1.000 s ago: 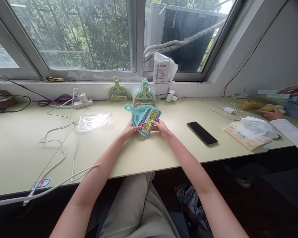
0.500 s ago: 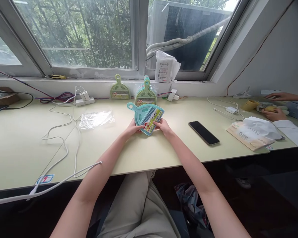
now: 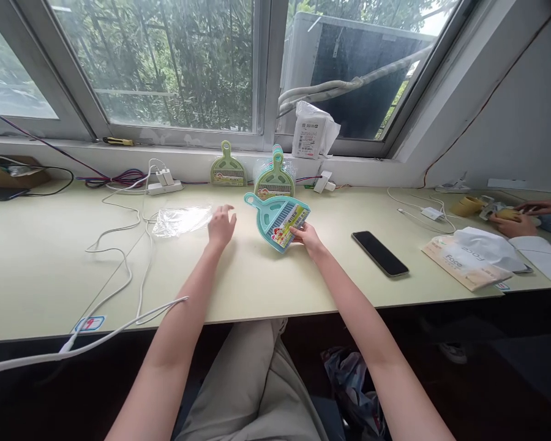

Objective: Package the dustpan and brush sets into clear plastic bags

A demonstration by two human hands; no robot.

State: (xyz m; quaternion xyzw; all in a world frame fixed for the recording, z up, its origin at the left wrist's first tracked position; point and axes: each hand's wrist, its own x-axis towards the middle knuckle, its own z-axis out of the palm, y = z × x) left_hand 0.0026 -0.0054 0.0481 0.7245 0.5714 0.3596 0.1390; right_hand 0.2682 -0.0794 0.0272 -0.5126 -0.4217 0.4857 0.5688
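One hand alone carries the teal dustpan set (image 3: 278, 219). The right hand (image 3: 307, 236) pinches its lower right corner, thumb on the printed label card and the other fingers tucked behind. The pan stands tilted, handle loop up and to the left. Its lower edge is close over the counter (image 3: 266, 288); whether it touches I cannot tell.

The left hand (image 3: 221, 225) is off to the left of the dustpan set and apart from it. It is palm down with the fingers loosely spread, and it holds nothing. Farther left of the set lies a clear plastic bag (image 3: 181, 220), flat and crumpled. Behind the set, two green dustpans (image 3: 228, 168) (image 3: 274, 177) lean against the wall. To its right, well apart, a black phone (image 3: 379, 253) lies flat.

The set looks like thin moulded plastic, so it is probably very light, stiff with a little spring, and not fragile. Its surface seems smooth and glossy, and the card across the front may slip under a thumb. A pinch at one corner is enough for the weight but likely lets the pan swing. The narrow neck below the handle loop, or the two side rims taken together, look like the steadier places to grip. The small brush nested inside appears to be held only by the card, so pressure there is best kept light.
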